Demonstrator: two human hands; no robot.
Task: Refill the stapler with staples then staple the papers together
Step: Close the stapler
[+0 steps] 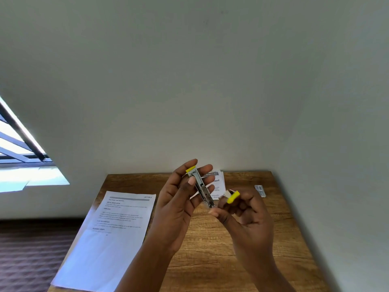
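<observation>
I hold a small metal stapler (201, 187) with yellow ends up above the wooden table (210, 245). My left hand (179, 203) grips its upper part, thumb on the metal near the top yellow tip. My right hand (244, 216) pinches its lower end, beside a yellow piece (233, 197) between the fingers. A printed paper sheet (109, 234) lies on the table's left side and hangs over the left edge. A second, smaller printed paper (216, 183) lies at the back, partly hidden by my fingers. A small grey staple box (260, 190) rests at the back right.
The table stands in a corner, with white walls behind it and to the right. A window (19, 157) is on the left wall. Dark patterned floor (31, 253) lies left of the table.
</observation>
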